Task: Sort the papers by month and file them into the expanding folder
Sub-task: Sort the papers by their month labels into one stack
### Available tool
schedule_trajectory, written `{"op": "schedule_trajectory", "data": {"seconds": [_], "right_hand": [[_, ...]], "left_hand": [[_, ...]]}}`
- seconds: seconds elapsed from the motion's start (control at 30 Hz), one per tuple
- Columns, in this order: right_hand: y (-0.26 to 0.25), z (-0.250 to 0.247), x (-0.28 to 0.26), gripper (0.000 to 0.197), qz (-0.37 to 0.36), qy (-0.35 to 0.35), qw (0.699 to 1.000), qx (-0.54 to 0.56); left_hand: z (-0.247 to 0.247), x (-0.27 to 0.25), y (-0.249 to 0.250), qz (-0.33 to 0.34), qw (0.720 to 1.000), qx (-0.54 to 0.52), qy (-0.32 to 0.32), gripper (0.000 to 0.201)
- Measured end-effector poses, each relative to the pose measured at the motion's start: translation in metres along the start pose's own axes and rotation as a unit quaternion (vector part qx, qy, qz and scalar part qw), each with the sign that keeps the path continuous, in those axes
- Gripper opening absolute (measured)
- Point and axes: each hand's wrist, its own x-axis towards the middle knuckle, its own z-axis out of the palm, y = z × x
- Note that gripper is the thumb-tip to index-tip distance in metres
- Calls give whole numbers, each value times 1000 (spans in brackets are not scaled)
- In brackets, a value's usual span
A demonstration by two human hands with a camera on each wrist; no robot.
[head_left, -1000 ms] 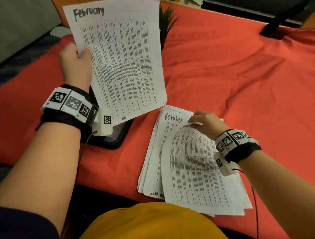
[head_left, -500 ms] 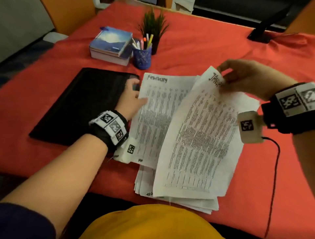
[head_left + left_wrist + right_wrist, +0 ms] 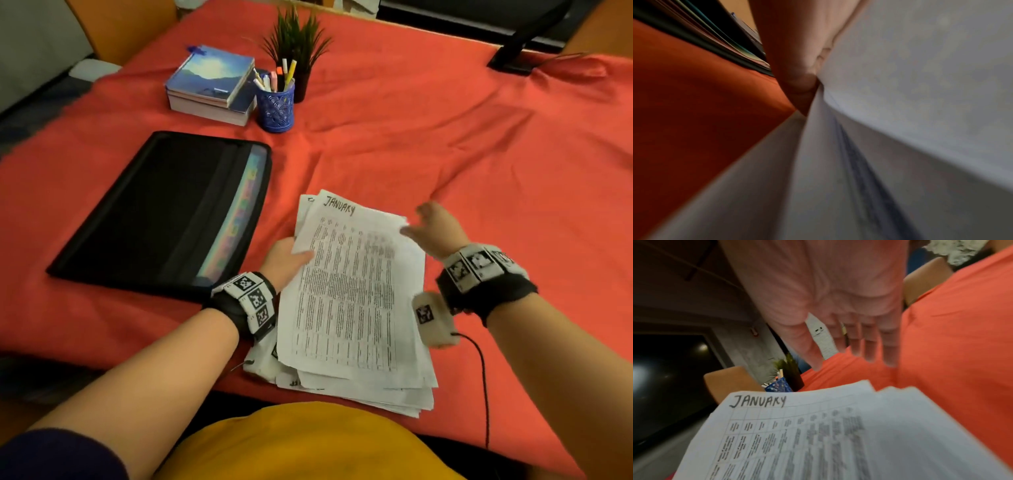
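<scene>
Red-clothed worktop point(image 3: 445, 154). Black expanding folder point(image 3: 154, 212) flat toward the left edge, coloured tabs showing along its right side. Stack of papers point(image 3: 356, 308) at the near edge, just right of the folder, "January" sheet point(image 3: 342, 267) on top. Books point(image 3: 212, 85), blue pen cup point(image 3: 275, 106) and small plant point(image 3: 298, 44) toward the far edge. Left hand point(image 3: 284, 260) at the stack's left side, grip pinching upper sheets. Right hand point(image 3: 435, 229) over the stack's far right corner, grip spread, holding nothing.
</scene>
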Motion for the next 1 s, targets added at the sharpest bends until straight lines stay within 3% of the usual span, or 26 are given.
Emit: {"op": "schedule_trajectory", "data": {"seconds": [0.07,0.13,0.23,0.37,0.43,0.53,0.6,0.7,0.77,0.9,1.0], "right_hand": [[25,4,-26,41,100,-118,987,-41],[38,14,-62,24,164,-239,957,-4],[42,33,-96,20,139,-288,947,-32],[42,42,-107,37,144,-271,952,-6],[45,41,-106,30,144,-266,953,10],[52,39,-100,36,164,-221,961,36],[55,36,-94,39,164,-236,958,14],[44,16,-80,27,102,-261,948,-149],[31,3,-64,31,47,-192,959,-205],[2,0,-23,58,-116,-31,987,-105],[-19,12,-1,82,-188,-32,980,-62]], "left_hand": [[-3,0,-4,-5,1000,7,13,27],[-2,2,-10,2,999,16,28,28],[4,7,-19,3,998,37,56,28],[13,13,-26,-13,994,72,86,33],[16,16,-28,-17,994,69,86,35],[16,16,-25,-14,995,88,54,36],[12,15,-22,3,993,119,22,29],[1,14,-17,71,985,160,-9,28],[-6,13,-12,123,971,206,-13,30],[-10,12,-6,183,949,255,-14,25],[-11,11,-6,177,950,253,-39,28]]}}
